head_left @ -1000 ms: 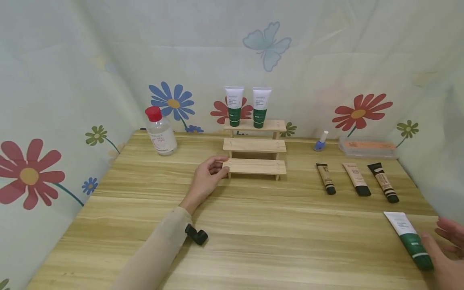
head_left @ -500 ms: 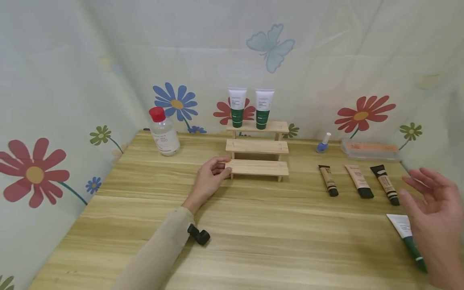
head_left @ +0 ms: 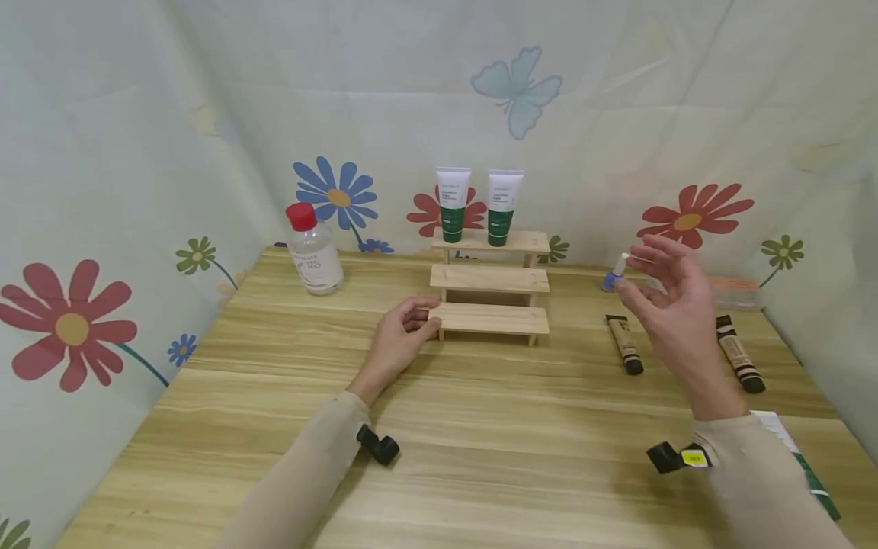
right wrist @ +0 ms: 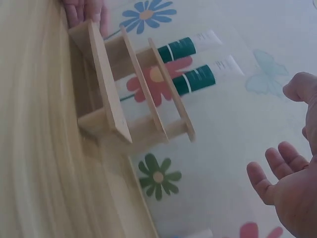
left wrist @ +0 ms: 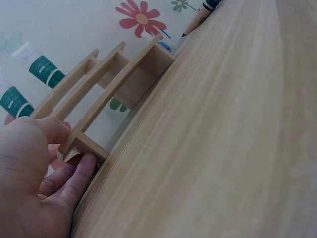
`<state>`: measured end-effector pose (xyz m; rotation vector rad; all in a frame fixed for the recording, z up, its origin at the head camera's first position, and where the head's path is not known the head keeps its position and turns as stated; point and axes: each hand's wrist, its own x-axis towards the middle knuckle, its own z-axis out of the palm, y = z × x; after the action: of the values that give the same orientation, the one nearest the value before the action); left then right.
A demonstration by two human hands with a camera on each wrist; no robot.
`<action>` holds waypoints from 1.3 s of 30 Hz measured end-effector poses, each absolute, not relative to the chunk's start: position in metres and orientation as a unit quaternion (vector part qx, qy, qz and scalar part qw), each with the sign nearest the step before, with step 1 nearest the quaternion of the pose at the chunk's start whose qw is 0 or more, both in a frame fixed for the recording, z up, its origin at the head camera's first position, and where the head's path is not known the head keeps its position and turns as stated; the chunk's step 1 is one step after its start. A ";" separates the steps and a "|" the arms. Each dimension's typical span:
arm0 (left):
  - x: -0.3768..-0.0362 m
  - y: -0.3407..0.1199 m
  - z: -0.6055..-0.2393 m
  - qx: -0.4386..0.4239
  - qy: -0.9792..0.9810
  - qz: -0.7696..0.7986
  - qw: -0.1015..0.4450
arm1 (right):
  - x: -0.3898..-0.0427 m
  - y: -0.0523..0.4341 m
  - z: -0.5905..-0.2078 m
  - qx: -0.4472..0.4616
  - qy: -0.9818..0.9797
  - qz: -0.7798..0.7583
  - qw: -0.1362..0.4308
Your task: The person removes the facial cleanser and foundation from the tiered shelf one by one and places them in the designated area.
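Note:
A three-step wooden stand stands near the table's back edge. My left hand pinches the left end of its lowest step, which the left wrist view shows between thumb and fingers. Two white-and-green squeeze tubes stand upright on the top step, caps down. My right hand is raised over the right side with fingers spread and holds nothing. Its thumb overlaps a small blue nail polish bottle with a white cap. Another white-and-green tube lies partly hidden behind my right sleeve.
A tan tube and a dark-capped beige tube lie on the right. Behind my right hand a clear case with orange contents is partly covered. A clear bottle with a red cap stands at the back left.
My right hand has left the white-and-green tube at the front right and moved up and leftward to the nail polish bottle. The left hand keeps its hold on the stand.

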<state>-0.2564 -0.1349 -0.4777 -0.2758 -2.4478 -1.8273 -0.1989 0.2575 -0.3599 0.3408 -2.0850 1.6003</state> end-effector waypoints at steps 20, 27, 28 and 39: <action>-0.256 -0.132 -0.479 -0.099 -0.798 -0.593 0.040 | -0.316 0.165 -0.352 0.126 -0.723 0.652 0.190; -0.257 -0.136 -0.480 -0.090 -0.804 -0.586 0.049 | -0.332 0.140 -0.354 0.136 -0.716 0.662 0.172; -0.257 -0.137 -0.480 -0.089 -0.805 -0.585 0.048 | -0.334 0.138 -0.354 0.134 -0.719 0.661 0.170; -0.255 -0.135 -0.477 -0.091 -0.803 -0.587 0.044 | -0.341 0.129 -0.361 0.123 -0.731 0.650 0.164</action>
<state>-0.2551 -0.1349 -0.4770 -0.2775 -2.4566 -1.7940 -0.3410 0.1290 -0.3610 0.3502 -2.0849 1.8535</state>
